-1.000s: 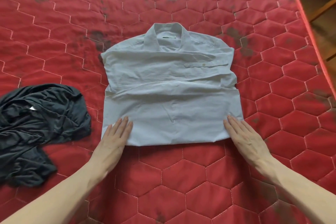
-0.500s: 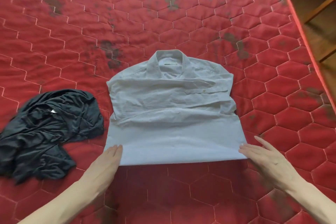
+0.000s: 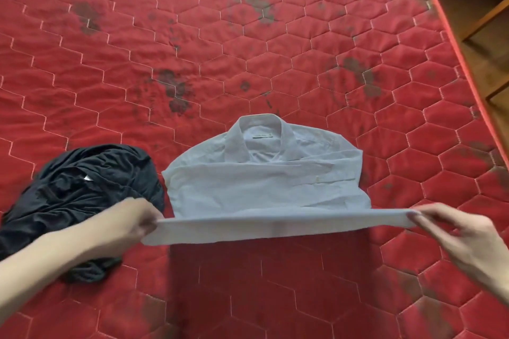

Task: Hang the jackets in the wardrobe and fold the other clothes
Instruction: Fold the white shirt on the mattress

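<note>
On the near part of the red quilted mattress (image 3: 275, 36), with its hexagon stitching and dark blotches, lies the pale blue collared cotton shirt (image 3: 264, 181), collar toward the far side and chest pocket up. A second ago both hands lay flat on the shirt's near edge, fingers straight, pressing it to the bed. Now that edge is off the mattress: the left hand (image 3: 132, 223) pinches the near-left corner and the right hand (image 3: 451, 234) pinches the near-right corner, and the hem is stretched taut between them, throwing a dark shadow on the bed beneath. The collar end still rests on the mattress.

I judge this to be the start of the last fold, the lower half being raised to go over toward the collar, so this shirt is close to done. Keeping both corners level should keep the fold square.

Just left of the shirt, touching or nearly touching its left edge, sits the crumpled black jersey garment (image 3: 80, 195) with a small white label showing; it looks not yet folded, and the left forearm crosses in front of it.

Counted: one pale shirt, one black garment, two hands, one mattress. No jacket and no wardrobe are in view; a strip of wooden floor (image 3: 479, 8) shows at far right.
</note>
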